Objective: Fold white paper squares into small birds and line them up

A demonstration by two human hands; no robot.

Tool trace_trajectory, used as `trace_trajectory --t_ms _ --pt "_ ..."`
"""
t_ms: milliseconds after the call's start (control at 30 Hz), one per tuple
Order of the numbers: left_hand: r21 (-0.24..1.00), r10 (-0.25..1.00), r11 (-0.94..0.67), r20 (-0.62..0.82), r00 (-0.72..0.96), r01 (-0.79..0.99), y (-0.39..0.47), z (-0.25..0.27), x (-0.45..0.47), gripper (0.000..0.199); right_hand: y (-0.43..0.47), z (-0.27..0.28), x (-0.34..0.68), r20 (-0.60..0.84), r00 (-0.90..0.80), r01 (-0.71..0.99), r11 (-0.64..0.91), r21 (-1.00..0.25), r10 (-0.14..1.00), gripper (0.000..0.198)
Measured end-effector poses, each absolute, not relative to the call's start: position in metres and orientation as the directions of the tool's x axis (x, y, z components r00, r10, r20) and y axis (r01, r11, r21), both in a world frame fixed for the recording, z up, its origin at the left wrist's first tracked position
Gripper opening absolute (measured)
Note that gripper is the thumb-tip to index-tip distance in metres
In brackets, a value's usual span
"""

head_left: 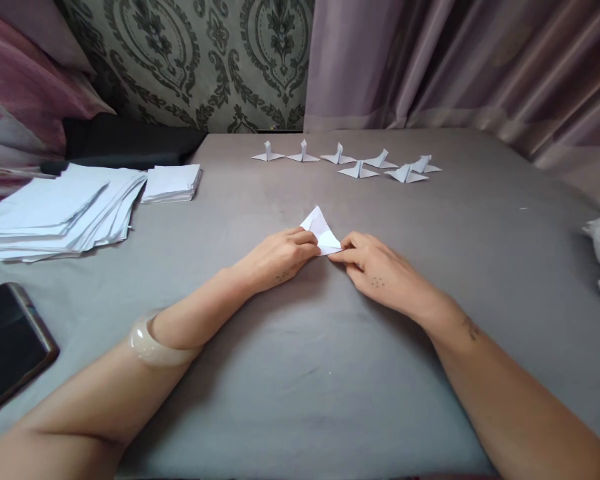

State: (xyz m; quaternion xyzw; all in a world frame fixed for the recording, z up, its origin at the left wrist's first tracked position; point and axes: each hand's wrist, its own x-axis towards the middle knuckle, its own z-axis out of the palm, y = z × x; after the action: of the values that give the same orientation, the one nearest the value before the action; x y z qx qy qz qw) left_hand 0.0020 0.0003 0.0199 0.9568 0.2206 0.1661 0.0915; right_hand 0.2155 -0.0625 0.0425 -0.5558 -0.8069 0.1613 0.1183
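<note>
left hand (279, 257) and right hand (375, 272) both pinching folded white paper (322, 230), apparently 7 paper figures (359, 170) behind

Folded paper piece (321, 230): white, small, creased into pointed triangular shape w/ one tip raised toward far side. Lies at centre of grey surface, near edge pinched from both sides, partly hidden by fingers.
</note>
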Motion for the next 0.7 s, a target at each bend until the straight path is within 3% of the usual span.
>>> trace_trajectory --t_ms 200,367,567,700 --pt "0.199 0.398 -0.911 0.194 0.897 0.362 0.000 0.026 0.000 0.040 -0.048 0.048 0.247 -0.144 -0.308 0.791 0.169 -0.588 0.941 0.037" --pt "0.114 0.402 -0.914 0.137 0.905 0.389 -0.003 0.029 0.004 0.043 -0.046 0.052 0.251 -0.265 -0.145 0.811 -0.038 -0.583 0.953 0.029" --pt "0.059 0.425 -0.905 0.181 0.887 0.421 -0.004 0.021 0.007 0.047 -0.044 0.038 0.235 -0.074 -0.064 0.743 -0.002 -0.669 0.995 0.021" --pt "0.112 0.451 -0.892 0.257 0.855 0.437 -0.003 0.017 0.005 0.038 -0.044 0.028 0.217 0.029 0.036 0.759 -0.009 -0.651 0.999 0.023"
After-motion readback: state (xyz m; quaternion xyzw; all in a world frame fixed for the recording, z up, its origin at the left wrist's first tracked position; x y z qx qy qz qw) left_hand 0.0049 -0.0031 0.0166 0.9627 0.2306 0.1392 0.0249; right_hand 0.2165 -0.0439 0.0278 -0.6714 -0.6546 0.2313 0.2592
